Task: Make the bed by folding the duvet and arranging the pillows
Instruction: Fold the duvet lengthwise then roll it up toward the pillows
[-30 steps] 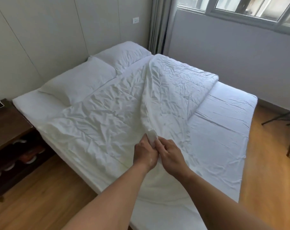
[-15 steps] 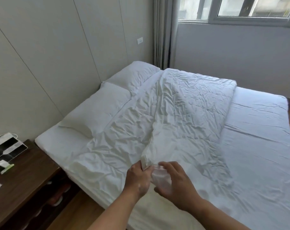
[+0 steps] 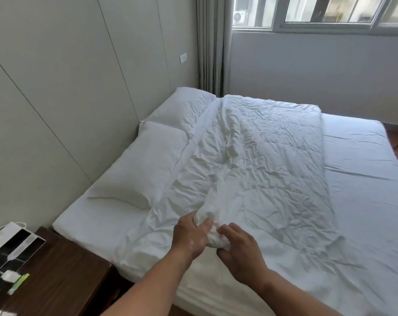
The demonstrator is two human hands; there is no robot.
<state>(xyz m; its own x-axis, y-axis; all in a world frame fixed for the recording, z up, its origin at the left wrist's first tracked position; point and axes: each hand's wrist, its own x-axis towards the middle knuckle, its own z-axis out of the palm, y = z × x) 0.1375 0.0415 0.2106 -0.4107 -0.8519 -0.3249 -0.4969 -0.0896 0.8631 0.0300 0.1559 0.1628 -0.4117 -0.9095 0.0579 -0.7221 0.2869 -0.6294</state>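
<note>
At the near edge of the bed, the left hand [image 3: 191, 236] grips a bunched corner of the duvet [image 3: 262, 160], its fingers curled round a soft white wad of cloth. The right hand [image 3: 241, 254] is just beside it, fingers over the top and thumb underneath, clasping the same wad. From that corner the duvet runs away across the bed as a long, rumpled, folded band, thick and creased all over, with a raised ridge down its middle. It lies on a smooth white sheet [image 3: 364, 174], which is bare on the right and marked by a few straight fold lines. Left of the duvet, along the panelled wall, sit two plump rectangular pillows: the near pillow [image 3: 148, 165], its edge touching the duvet, and the far pillow [image 3: 184, 106] behind it. A dark wood-grain surface [image 3: 63, 277] stands at the lower left and carries a black-and-white box [image 3: 13, 242]. Grey pleated curtain [image 3: 211, 46] hangs in the corner beside the window [image 3: 330, 10].
</note>
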